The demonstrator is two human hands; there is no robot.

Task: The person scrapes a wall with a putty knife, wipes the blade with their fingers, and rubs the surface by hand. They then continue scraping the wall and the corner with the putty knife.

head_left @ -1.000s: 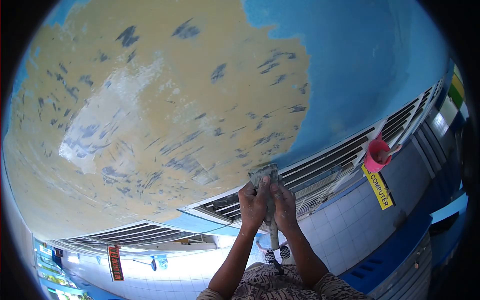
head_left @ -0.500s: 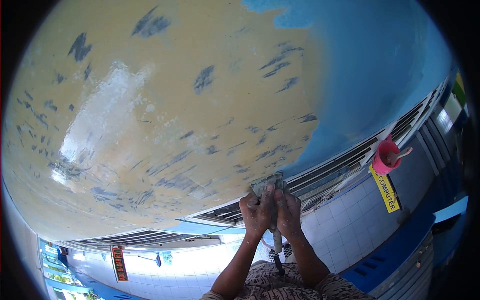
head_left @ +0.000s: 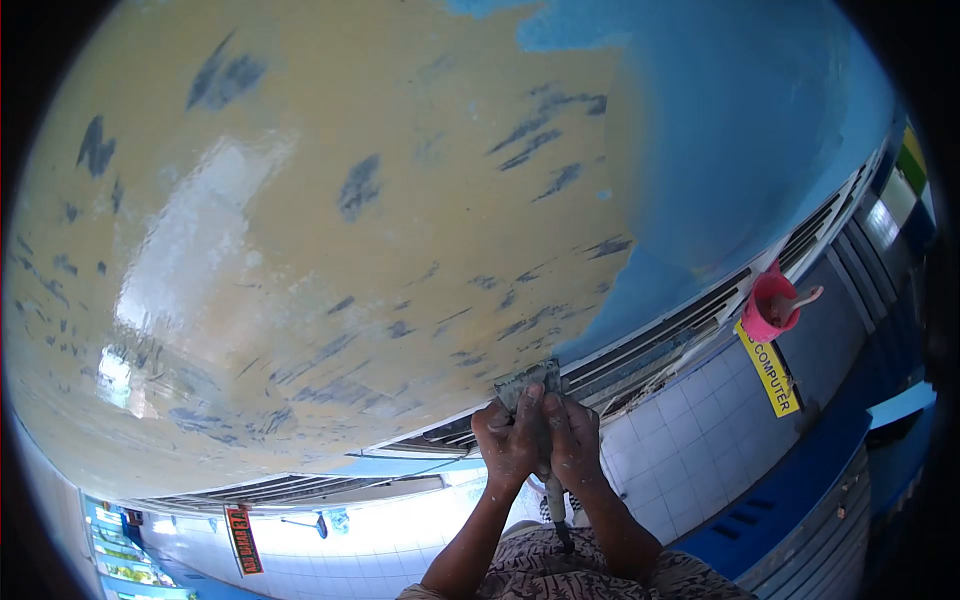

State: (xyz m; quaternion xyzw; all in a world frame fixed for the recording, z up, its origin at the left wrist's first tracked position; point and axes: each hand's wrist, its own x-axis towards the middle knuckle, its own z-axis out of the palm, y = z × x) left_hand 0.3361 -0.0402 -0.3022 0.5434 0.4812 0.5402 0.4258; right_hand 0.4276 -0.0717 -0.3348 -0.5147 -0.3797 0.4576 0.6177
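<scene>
Both my hands are closed together low in the head view. My left hand (head_left: 508, 440) grips a scraper (head_left: 530, 382) whose wide blade is smeared grey, with its thumb lying up toward the blade. My right hand (head_left: 572, 432) is wrapped round it from the other side. Below the hands, the handle (head_left: 555, 500) runs down toward my patterned clothes. The blade is at the lower edge of a large painted surface (head_left: 400, 240), tan with dark scuffed patches and bordered by blue paint (head_left: 720, 130). Whether the blade touches the surface, I cannot tell.
Slatted vents (head_left: 660, 345) run along the surface's edge. A pink bucket (head_left: 765, 312) with a pale-handled tool in it hangs at the right, near a yellow sign (head_left: 768, 375). Another sign (head_left: 241, 540) is at lower left. Pale tiles (head_left: 690, 440) lie beyond my hands.
The view has shifted slightly, so the surface marks sit farther left. My hands and the scraper appear a little lower and to the left, with the grip unchanged.
</scene>
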